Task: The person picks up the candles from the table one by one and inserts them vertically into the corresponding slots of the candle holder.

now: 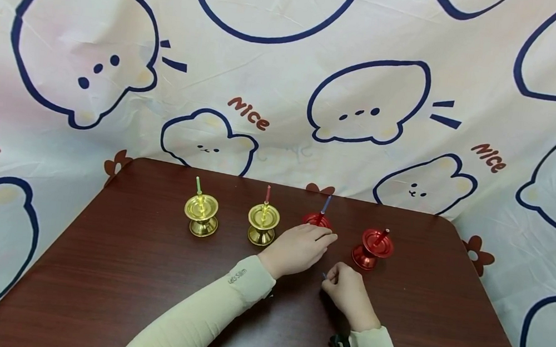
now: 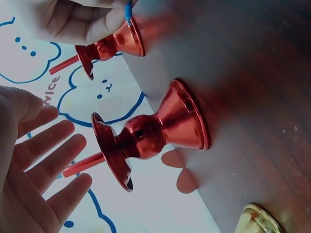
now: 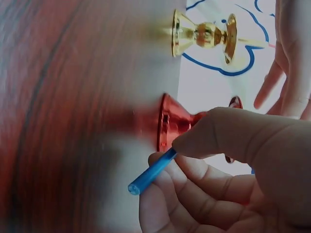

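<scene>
My left hand (image 1: 298,248) reaches over the nearer red candle holder (image 2: 146,136). Its fingers (image 2: 58,145) are extended and spread beside the holder's red stem, with nothing gripped. A thin blue candle (image 1: 326,203) stands slightly tilted on top of that stem in the head view. To the right and closer to me, my right hand (image 1: 347,292) pinches a short blue stick (image 3: 153,171), which looks like a candle, between thumb and fingers. One end of it sticks out below the fingertips; the rest is hidden in the grip.
On the right stands another red candle holder (image 1: 371,249) with a red stem. Two gold holders stand to the left: one (image 1: 202,225) bears a green candle (image 1: 198,185), the other (image 1: 261,233) a pink-red candle (image 1: 268,195). A patterned cloth (image 1: 286,85) hangs behind the brown table (image 1: 114,258).
</scene>
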Available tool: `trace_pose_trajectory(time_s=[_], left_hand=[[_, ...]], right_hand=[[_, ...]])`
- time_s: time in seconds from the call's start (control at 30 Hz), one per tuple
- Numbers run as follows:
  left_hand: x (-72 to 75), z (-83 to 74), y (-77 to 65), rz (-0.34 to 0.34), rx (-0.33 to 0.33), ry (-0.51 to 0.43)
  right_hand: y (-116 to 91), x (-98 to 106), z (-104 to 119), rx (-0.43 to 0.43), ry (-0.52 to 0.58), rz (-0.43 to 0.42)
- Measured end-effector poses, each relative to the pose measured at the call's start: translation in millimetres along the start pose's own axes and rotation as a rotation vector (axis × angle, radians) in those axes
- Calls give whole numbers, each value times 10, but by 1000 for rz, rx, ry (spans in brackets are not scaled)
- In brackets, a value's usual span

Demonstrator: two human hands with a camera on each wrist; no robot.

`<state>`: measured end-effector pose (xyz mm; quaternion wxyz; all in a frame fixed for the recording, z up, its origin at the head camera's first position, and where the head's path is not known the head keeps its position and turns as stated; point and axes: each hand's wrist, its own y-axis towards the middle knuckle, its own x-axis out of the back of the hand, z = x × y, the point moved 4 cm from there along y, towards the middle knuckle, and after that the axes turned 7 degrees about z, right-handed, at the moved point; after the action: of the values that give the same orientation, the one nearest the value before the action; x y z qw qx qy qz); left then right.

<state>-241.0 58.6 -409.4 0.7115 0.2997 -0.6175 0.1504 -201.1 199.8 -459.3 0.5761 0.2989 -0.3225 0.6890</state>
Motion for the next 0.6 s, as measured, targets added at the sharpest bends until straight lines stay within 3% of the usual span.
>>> trace_pose_trajectory(time_s=[0.4,0.6], left_hand=[[-77,-65,131,49,35,-45],[-129,-120,181,53,30,-66]], right_hand=[[-47,282,-126,-74,4,-10],[-94,471,-183,-87,-3,-78]])
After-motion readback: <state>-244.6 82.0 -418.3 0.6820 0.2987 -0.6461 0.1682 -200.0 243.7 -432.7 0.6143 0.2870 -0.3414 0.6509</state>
